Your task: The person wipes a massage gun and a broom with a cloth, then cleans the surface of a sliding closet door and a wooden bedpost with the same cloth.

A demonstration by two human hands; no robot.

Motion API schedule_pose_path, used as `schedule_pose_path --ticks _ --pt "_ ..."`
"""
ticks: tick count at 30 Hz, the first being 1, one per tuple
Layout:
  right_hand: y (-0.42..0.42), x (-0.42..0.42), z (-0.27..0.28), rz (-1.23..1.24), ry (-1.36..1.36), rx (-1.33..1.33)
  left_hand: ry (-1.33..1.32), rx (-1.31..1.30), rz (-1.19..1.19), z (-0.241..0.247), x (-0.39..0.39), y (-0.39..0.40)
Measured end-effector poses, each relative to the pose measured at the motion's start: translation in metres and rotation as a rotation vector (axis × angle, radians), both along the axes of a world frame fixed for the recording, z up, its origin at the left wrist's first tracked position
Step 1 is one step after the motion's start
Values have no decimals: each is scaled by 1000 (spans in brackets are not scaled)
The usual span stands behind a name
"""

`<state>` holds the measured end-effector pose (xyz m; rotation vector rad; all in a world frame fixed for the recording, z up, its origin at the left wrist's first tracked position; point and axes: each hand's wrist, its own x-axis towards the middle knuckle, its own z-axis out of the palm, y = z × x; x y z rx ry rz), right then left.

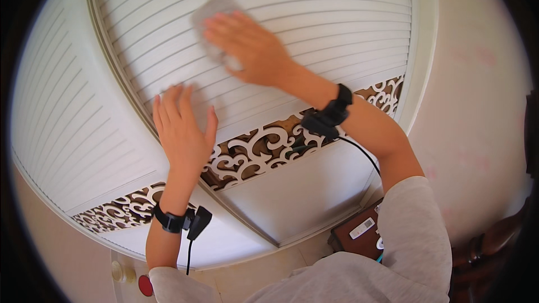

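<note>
My right hand point(252, 50) lies flat over a grey cloth point(220, 1), pressing it to a white louvred sliding door point(337, 21). Both hand and cloth are slightly blurred, and the palm hides part of the cloth. Lower and to the left, my left hand point(183, 128) spreads its fingers at the same door near its left frame point(107, 52). It holds nothing; whether the palm touches the slats cannot be told. White scrollwork point(252, 151) crosses the door below the slats, with a plain white panel point(290, 193) under it.
A second louvred door point(63, 122) adjoins on the left. At lower right, a white remote control point(362, 228) rests on a reddish-brown wooden surface point(353, 242). A glass jar point(119, 271) and a red round object point(145, 285) are at lower left. Black cables point(189, 256) run from both wrist devices.
</note>
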<state>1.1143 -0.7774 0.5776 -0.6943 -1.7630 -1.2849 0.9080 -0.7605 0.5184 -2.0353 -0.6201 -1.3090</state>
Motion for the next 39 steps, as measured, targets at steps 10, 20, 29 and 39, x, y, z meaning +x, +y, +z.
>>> schedule_pose_path --ticks 10,20,29,39 --pt "-88 195 -25 -255 516 117 -226 81 -31 29 54 32" --pt "-72 92 59 240 644 8 -260 127 30 25 59 41" --pt "18 -41 64 -14 -97 28 -273 96 68 27 61 33" --pt "-74 179 48 -203 302 187 -334 147 58 24 68 34"
